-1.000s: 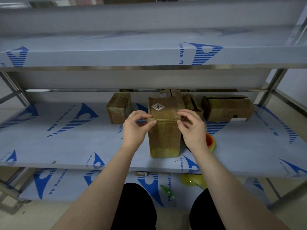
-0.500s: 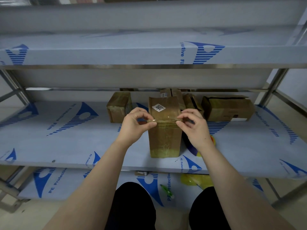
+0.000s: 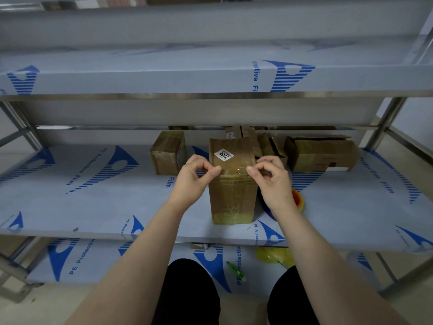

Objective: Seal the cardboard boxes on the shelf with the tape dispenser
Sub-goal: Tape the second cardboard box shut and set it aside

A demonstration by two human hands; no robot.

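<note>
- On the middle shelf (image 3: 93,207), front centre: tall cardboard box (image 3: 232,198), upright, white label on the top face.
- Left hand (image 3: 194,177): thumb and forefinger pinching one end of a clear tape strip (image 3: 236,169) at the top left corner.
- Right hand (image 3: 271,181): pinching the other end at the top right corner.
- Strip stretched over the front top edge; stuck down or not, cannot tell.
- Likely handling: box light, stiff at the edges, slick where already taped; strip thin, floppy, prone to sticking to itself.
- Best hold: strip by its very ends, kept taut; box by the side walls, not the flaps.
- Probable tape dispenser (image 3: 297,198): orange, just behind the right hand, mostly hidden.
- Other boxes (image 3: 321,153) at the back.
</note>
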